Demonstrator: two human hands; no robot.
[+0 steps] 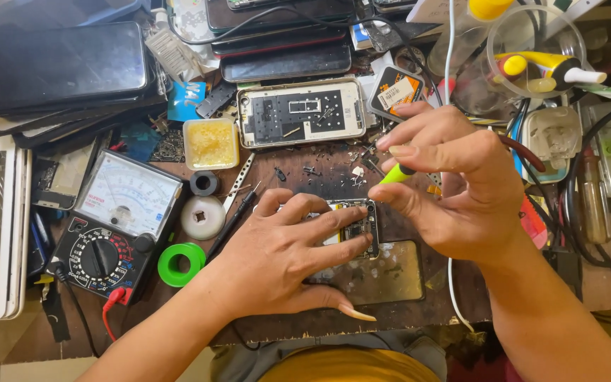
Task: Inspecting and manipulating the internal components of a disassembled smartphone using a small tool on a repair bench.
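Opened phone: the opened phone (pixel 353 230) lies near the middle of the surface (pixel 319 173), a little toward its near edge, its circuit side up; only its right part shows from under the fingers.
Long axis: it seems to run left to right, along the near edge, though the left hand hides most of it.
Left hand: the left hand (pixel 288 255) lies flat on the phone, fingers spread and pressing down, its grip closed on nothing.
Right hand: the right hand (pixel 457 191) has its grip pinched shut on a green-handled tool (pixel 395 174), just right of and beyond the phone.
Key relation: the tool slants down and leftward, its tip at the phone's upper right corner.
Nearby: a multimeter (pixel 118 226) sits toward the left edge, a metal phone frame (pixel 302 113) toward the far edge.
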